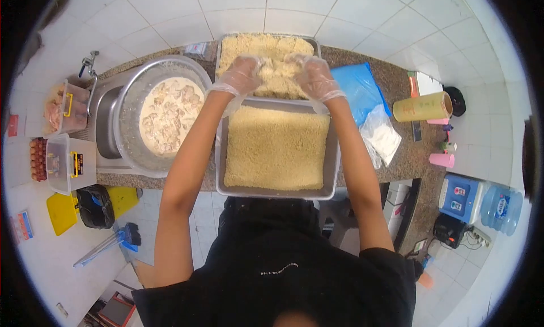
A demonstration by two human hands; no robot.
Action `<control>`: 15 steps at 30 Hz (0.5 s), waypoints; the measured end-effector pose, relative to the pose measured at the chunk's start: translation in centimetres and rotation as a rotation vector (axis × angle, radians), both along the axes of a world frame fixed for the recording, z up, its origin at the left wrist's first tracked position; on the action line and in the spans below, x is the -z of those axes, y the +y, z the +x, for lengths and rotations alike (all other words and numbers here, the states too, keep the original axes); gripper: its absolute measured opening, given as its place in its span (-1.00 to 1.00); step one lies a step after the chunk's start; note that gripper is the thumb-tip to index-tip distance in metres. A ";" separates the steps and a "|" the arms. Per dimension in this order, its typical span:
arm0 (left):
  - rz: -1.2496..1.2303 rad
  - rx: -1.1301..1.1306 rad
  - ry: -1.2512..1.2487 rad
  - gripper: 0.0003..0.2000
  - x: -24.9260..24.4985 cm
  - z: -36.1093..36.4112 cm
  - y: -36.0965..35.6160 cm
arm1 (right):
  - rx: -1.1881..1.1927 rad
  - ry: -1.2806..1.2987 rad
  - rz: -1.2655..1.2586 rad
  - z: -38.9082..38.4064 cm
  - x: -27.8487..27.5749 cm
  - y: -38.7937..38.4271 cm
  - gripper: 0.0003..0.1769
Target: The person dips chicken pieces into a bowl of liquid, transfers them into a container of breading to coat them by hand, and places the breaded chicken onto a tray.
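Both hands wear clear plastic gloves and reach into the back tray (219,54), which is full of pale crumbs (272,43). My left hand (243,76) is on the left side of the crumbs, its fingers curled down and partly hidden. Opposite it, my right hand (313,77) has its fingers bent into the crumbs on the right; whether it holds anything is hidden. Nearer to me, a front tray (277,194) holds a flat, even layer of crumbs (276,148). To the left stands a large metal bowl (129,128) with pieces in a creamy white liquid (170,114).
A sink (107,123) lies left of the bowl, with plastic containers (71,164) and eggs (38,160) beyond. On the right are a blue bag (360,92), a clear bag with white contents (382,137), a yellowish roll (422,106) and pink cups (442,159).
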State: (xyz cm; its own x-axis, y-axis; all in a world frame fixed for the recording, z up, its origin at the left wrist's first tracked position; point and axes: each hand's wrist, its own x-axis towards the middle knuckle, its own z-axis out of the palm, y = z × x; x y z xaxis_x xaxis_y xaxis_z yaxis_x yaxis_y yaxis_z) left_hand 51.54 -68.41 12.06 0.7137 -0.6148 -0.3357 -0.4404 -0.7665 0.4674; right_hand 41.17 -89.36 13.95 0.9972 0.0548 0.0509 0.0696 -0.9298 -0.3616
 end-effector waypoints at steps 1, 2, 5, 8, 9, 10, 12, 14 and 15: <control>0.001 -0.006 -0.012 -0.49 0.3 0.6 -0.1 | 0.026 0.231 -0.043 1.3 0.1 0.0 -0.53; 0.047 0.066 -0.008 -0.46 0.5 1.1 -0.1 | 0.020 0.215 -0.041 2.2 1.0 -0.3 -0.53; 0.159 0.186 0.023 -0.41 -0.2 3.5 -0.9 | -0.224 0.276 0.165 5.9 3.2 -1.9 -0.50; 0.286 0.226 0.143 -0.38 3.2 7.5 -2.8 | -0.112 0.668 0.078 11.4 7.3 -1.8 -0.52; 0.355 0.214 0.226 -0.36 5.4 8.5 -3.6 | -0.106 0.668 0.081 11.9 10.2 -1.8 -0.52; 0.355 0.222 0.219 -0.36 7.3 9.1 -3.8 | -0.094 0.601 0.055 12.7 13.4 -1.8 -0.48; 0.193 0.193 0.046 -0.39 10.1 9.6 -3.4 | -0.075 0.535 0.031 13.6 16.4 -2.8 -0.44; 0.154 0.116 0.054 -0.43 8.7 8.3 -2.8 | 0.037 0.384 0.181 12.4 18.3 -2.9 -0.45; 0.113 0.039 0.049 -0.47 8.1 7.7 -2.4 | 0.035 0.394 0.186 11.3 16.6 -2.4 -0.45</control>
